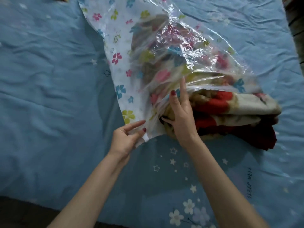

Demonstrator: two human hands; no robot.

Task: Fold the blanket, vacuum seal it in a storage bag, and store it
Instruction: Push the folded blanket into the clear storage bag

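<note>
1. I see the folded blanket lying on the blue bed sheet. I use the blanket as my landmark for everything else.
2. The blanket is red, cream and brown. It is thick and lies in layers.
3. The storage bag is clear plastic with little colored flowers on it. It covers the far half of the blanket and spreads out past the blanket's left side.
4. The near half of the blanket sticks out of the bag's open mouth, on the right.
5. My left hand is just left of the blanket's near corner. Its thumb and fingers pinch the bag's edge, right by a small white slider on that edge.
6. My right hand is on the blanket's left end, at the bag's mouth. Its fingers are straight and a little spread. They press on the blanket, and 1 finger points up along the plastic.
7. Both hands have dark red nail polish.
8. The sheet near the blanket's front edge has white stars printed on it. Closer to me there are white flowers.
9. To the right of those stars I can read the words "SLEEP WELL" printed sideways.
</note>
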